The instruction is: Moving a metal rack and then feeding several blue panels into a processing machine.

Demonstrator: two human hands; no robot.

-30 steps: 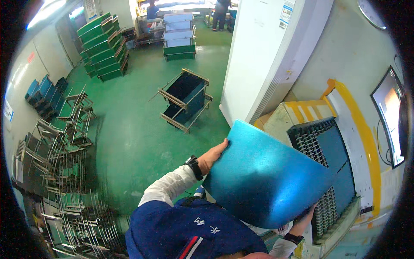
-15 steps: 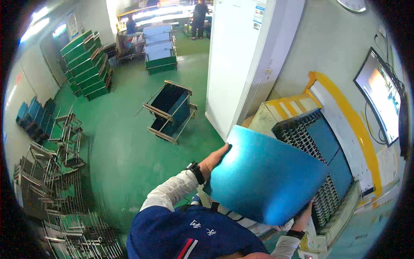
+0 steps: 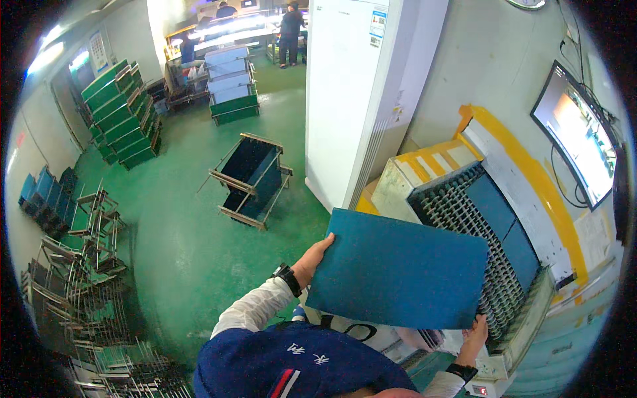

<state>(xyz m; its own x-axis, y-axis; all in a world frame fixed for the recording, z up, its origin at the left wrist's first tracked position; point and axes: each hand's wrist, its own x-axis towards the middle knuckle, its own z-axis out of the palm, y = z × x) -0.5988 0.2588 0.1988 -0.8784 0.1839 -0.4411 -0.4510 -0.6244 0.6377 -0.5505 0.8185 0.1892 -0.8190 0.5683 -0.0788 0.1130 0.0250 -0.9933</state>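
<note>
A flat, rectangular dark-blue panel (image 3: 398, 268) is held between my two hands in front of my body. My left hand (image 3: 313, 260) grips its left edge, thumb on the top face and fingers hidden underneath. At the lower right corner, my right hand (image 3: 474, 339) pinches the edge. The panel's right side overlaps a conveyor bed of toothed rollers (image 3: 458, 209). Two more blue panels, an upper one (image 3: 491, 202) and a lower one (image 3: 522, 255), lie on the rollers along the far side.
A tall white cabinet (image 3: 338, 99) stands ahead, and a screen (image 3: 577, 136) hangs on the right wall. On the green floor are a rack with dark panels (image 3: 255, 179), stacked green racks (image 3: 123, 113) and several metal frames (image 3: 93, 265). A person (image 3: 290, 33) stands at the back.
The panel has turned flatter and lost its bright glare, showing dark blue. Both hands still hold it, and they have moved slightly left in view. The conveyor panels look unchanged.
</note>
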